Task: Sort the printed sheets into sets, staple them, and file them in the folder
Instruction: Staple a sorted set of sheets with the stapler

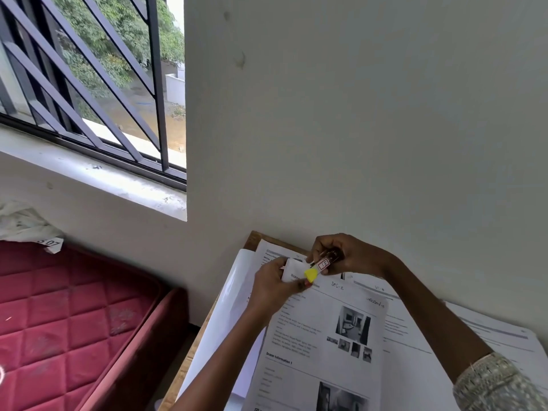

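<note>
The worktop [254, 237] sits in the corner against the wall, nearly covered in paper. The printed set [326, 336] you're working on lies in the middle, with other sheets [415, 330] fanned out to its right and a glossy white cover [234, 292], possibly the folder, sticking out from under it on the left.

Both hands meet at the set's far left corner. Your left hand [275, 287] comes in from the near side, and its grip pinches that corner and lifts it off the pile. Your right hand [350, 256] reaches across from the right, its grip wrapped round the small stapler [326, 262].

The stapler's long axis runs from far right to near left. Its yellow end points at the lifted corner and touches it or sits just beside it. Whether the paper is already inside the stapler's mouth can't be told from here. The corner lies just left of your right grip, so I'd judge the next move to be a short feed in from the left.
</note>
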Demonstrator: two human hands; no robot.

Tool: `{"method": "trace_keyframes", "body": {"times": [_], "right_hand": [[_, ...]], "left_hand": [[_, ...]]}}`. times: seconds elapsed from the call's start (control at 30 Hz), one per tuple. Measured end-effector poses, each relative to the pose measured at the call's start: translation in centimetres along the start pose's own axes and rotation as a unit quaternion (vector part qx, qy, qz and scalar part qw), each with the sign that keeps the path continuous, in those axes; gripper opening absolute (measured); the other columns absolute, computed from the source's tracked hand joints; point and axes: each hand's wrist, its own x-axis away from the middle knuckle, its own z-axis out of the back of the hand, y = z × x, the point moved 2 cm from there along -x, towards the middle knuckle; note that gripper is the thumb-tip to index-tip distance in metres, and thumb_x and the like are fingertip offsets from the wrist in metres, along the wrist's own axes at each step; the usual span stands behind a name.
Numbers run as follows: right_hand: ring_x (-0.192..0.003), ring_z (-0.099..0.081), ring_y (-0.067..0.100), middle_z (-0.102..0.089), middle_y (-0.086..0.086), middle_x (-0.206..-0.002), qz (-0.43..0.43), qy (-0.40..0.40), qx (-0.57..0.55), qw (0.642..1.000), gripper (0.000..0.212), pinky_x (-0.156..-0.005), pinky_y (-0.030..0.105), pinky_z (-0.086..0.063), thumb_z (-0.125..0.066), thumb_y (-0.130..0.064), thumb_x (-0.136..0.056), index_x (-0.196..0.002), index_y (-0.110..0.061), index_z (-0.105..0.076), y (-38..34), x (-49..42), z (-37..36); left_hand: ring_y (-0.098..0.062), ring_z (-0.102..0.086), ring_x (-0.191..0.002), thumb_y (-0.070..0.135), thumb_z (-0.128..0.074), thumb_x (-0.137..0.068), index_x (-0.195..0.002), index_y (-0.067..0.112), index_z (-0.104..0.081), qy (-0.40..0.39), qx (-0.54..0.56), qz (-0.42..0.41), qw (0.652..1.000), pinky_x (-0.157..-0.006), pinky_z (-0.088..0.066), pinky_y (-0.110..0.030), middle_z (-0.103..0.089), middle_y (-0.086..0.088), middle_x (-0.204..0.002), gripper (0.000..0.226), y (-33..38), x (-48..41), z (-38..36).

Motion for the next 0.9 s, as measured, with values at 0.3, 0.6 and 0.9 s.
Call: {"method": "trace_keyframes", "body": {"times": [0.3,0.6,0.9], "right_hand": [[-0.066,-0.05,0.008,-0.06,-0.003,-0.072,-0.051,-0.087,-0.087,0.991,0.024,-0.06,0.019,-0.039,-0.068,0.005,-0.081,-0.09,-0.013,-0.056,-0.3,0.3,0.0],[-0.066,-0.058,0.001,-0.066,-0.003,-0.072,-0.064,-0.047,-0.097,0.992,0.019,-0.061,0.012,-0.044,-0.066,0.006,-0.083,-0.099,-0.001,-0.058,-0.6,-0.1,-0.1],[-0.096,-0.069,0.021,-0.072,0.012,-0.103,-0.05,0.029,-0.071,0.996,0.041,-0.08,0.024,-0.055,-0.075,0.005,-0.074,-0.111,-0.011,-0.066,-1.2,0.5,-0.4]], "left_hand": [[0.0,-0.065,-0.074,0.023,-0.081,-0.076,-0.1,0.012,-0.071,-0.003,-0.095,-0.102,0.99,-0.072,-0.049,-0.014,-0.067,0.011,-0.088,0.028,1.3,0.1,-0.8],[0.003,-0.055,-0.073,0.025,-0.083,-0.074,-0.1,0.012,-0.073,0.044,-0.099,-0.13,0.986,-0.07,-0.04,-0.007,-0.062,0.015,-0.088,0.031,1.5,0.2,-1.0],[0.003,-0.052,-0.081,0.013,-0.083,-0.073,-0.129,0.005,-0.056,0.079,-0.073,-0.128,0.986,-0.065,-0.04,0.003,-0.055,0.008,-0.106,0.062,2.1,1.2,-0.7]]}}
